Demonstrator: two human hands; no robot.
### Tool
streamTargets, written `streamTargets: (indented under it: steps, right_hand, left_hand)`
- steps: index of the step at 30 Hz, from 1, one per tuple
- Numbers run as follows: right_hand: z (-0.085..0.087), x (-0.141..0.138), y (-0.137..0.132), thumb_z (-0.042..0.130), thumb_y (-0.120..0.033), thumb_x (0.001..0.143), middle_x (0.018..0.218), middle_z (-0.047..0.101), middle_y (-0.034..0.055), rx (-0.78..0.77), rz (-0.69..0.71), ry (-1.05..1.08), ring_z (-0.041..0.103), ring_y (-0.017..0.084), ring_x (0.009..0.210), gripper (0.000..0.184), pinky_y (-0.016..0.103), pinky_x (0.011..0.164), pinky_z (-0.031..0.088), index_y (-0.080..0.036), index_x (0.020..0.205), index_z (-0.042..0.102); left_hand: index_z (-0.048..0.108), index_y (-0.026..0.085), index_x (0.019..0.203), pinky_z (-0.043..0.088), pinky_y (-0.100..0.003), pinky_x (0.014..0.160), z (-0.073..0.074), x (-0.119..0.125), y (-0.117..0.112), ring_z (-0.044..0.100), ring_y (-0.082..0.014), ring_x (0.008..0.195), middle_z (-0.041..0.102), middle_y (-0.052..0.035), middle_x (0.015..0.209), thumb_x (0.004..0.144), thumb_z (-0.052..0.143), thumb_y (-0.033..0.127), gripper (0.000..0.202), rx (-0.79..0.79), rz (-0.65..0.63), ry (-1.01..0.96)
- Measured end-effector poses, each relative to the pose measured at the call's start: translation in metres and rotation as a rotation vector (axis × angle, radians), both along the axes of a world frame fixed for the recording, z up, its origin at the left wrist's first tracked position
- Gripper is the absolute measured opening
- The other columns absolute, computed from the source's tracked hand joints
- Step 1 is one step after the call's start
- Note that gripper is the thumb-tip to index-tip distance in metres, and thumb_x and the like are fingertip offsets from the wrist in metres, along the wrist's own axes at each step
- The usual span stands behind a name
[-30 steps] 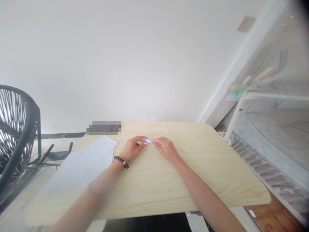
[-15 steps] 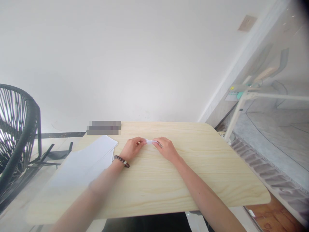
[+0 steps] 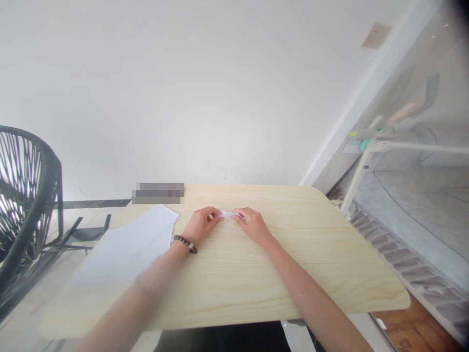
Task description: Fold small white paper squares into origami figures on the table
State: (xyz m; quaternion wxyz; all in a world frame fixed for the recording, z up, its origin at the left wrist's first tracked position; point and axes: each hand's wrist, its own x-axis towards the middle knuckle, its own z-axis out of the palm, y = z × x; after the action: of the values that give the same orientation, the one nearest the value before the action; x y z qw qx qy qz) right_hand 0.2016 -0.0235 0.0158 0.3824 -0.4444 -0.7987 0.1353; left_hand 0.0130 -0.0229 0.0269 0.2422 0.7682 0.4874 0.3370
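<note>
A small folded piece of white paper (image 3: 227,214) is pinched between both hands above the middle of the light wooden table (image 3: 330,254). My left hand (image 3: 202,224), with a dark bead bracelet (image 3: 185,243) on its wrist, grips the paper's left end with curled fingers. My right hand (image 3: 252,226) grips the right end, fingers closed on it. Most of the paper is hidden by the fingers.
A stack of white sheets (image 3: 128,247) lies on the table's left side. A black woven chair (image 3: 25,195) stands at the far left. A white wall is behind the table; a white-framed stand (image 3: 370,151) and a glass panel are at the right.
The hands have stayed almost still on the paper; the left fingers have shifted slightly along its left end.
</note>
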Motion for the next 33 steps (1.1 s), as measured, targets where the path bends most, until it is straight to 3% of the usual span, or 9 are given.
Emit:
streamTargets:
  steps: [9,15,22,33]
  right_hand:
    - [0.0028,0.0027,-0.0007,0.044,-0.035,0.076,0.088,0.061,0.0018,-0.15,0.023,0.136,0.055,0.013,0.076,0.029,0.023,0.066,0.041,-0.02,0.099,0.054]
    - [0.0004,0.0057,0.0011,0.035,-0.036,0.081,0.079,0.063,0.0028,-0.245,0.027,0.189,0.057,0.012,0.069,0.032,0.02,0.06,0.04,-0.017,0.1,0.053]
    - [-0.002,0.0083,0.0036,0.035,-0.034,0.082,0.07,0.064,0.0015,-0.24,-0.025,0.14,0.055,0.009,0.054,0.029,0.018,0.053,0.038,-0.017,0.089,0.057]
    - [-0.0023,0.0058,0.0029,0.035,-0.034,0.081,0.073,0.065,0.0005,-0.292,-0.001,0.186,0.059,0.009,0.061,0.027,0.018,0.055,0.042,-0.019,0.088,0.057]
  left_hand:
    - [0.054,0.019,0.081,0.042,-0.024,0.062,-0.0039,-0.0032,0.0052,0.054,-0.0123,0.065,0.058,0.0006,0.071,0.068,0.05,0.045,0.029,-0.081,0.091,-0.188]
    - [0.046,0.02,0.101,0.042,-0.023,0.058,-0.0043,-0.0052,0.0068,0.053,-0.0109,0.058,0.053,0.003,0.065,0.067,0.053,0.043,0.042,-0.104,0.105,-0.272]
    - [0.054,0.016,0.09,0.041,-0.023,0.059,-0.0056,-0.0046,0.0063,0.055,-0.0132,0.064,0.059,-0.0011,0.07,0.069,0.049,0.044,0.036,-0.183,0.041,-0.252]
    - [0.052,0.015,0.087,0.04,-0.023,0.061,-0.006,-0.0048,0.0055,0.057,-0.0147,0.067,0.062,-0.0021,0.07,0.072,0.045,0.043,0.032,-0.237,-0.007,-0.258]
